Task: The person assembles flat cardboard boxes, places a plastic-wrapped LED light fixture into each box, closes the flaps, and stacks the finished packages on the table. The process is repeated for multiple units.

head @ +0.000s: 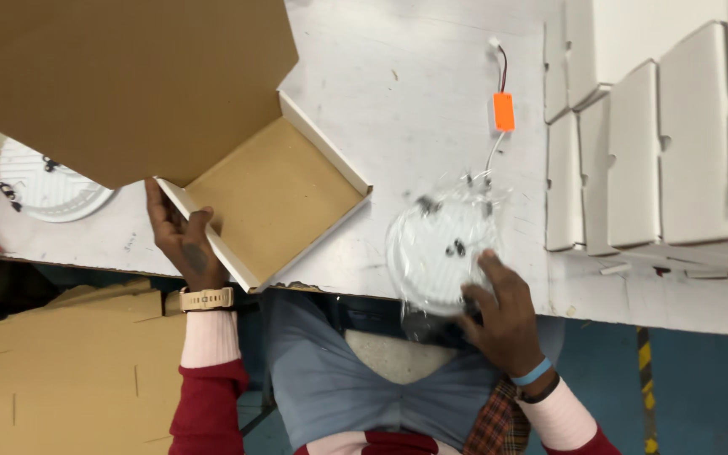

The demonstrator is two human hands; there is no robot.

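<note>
Open cardboard box (275, 198): light, stiff; your left hand (180, 240) clamps its edge. Bagged round white disc (441, 244): slippery, probably fragile; your right hand (507, 316) grips its rim.

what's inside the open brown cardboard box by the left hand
Nothing shows inside the open brown cardboard box: only its bare floor. The raised lid covers the far corner. The left hand grips its near wall.

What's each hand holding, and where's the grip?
Left hand grips the open cardboard box at its near-left wall. Right hand holds the bagged round white disc at its near edge.
</note>
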